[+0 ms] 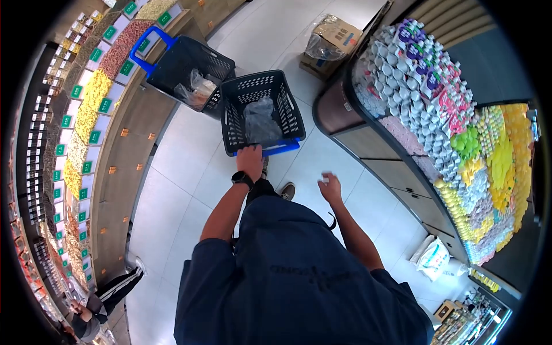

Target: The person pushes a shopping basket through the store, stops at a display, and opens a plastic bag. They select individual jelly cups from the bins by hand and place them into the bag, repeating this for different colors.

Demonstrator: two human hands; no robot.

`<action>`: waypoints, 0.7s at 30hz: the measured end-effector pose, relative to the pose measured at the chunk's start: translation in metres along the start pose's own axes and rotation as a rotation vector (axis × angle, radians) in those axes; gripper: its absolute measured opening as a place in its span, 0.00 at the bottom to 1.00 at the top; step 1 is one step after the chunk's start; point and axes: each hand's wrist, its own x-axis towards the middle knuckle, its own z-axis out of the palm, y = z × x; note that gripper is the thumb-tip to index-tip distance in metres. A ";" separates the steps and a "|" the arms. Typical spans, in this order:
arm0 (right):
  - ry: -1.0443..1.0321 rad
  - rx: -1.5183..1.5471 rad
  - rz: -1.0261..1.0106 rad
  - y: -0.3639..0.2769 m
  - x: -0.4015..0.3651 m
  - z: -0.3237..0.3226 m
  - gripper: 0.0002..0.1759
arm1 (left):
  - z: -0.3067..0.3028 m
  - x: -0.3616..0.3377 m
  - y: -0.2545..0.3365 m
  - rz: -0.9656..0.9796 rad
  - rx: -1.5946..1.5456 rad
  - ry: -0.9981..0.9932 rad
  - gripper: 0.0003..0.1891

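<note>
The blue handle point(284, 148) of a dark basket point(230, 115) is gripped by the left hand point(250, 161), and a clear plastic bag point(260, 121) is seen inside. The right hand point(330, 187) is held half curled over the tiled floor point(190, 167), near a curved display counter point(356, 135). A second basket point(172, 63) is seen just beyond the first.

Bare floor point(190, 172) runs ahead of you, between the left shelf front point(123, 149) and the curved display point(374, 138) on your right. Near basket point(261, 109) stands dead ahead, against your left hand point(250, 161). Second basket point(184, 66) sits just beyond it, leftward. Cardboard box point(330, 40) closes the far right. Open floor lies around your right hand point(330, 187).
</note>
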 end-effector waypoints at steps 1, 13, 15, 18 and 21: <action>0.049 -0.025 -0.164 -0.037 0.028 -0.005 0.23 | 0.001 -0.001 -0.010 0.069 -0.019 0.000 0.13; -0.467 -0.463 -0.547 -0.193 0.140 0.063 0.07 | -0.025 0.060 -0.089 0.422 -0.219 -0.051 0.04; -0.442 -0.477 -0.496 -0.201 0.155 0.065 0.10 | -0.035 0.083 -0.096 0.427 -0.270 -0.076 0.06; -0.406 -0.494 -0.444 -0.211 0.191 0.069 0.12 | -0.038 0.124 -0.105 0.409 -0.228 -0.061 0.09; -0.350 -0.405 -0.395 -0.214 0.235 0.066 0.16 | -0.054 0.170 -0.101 0.378 -0.215 -0.013 0.12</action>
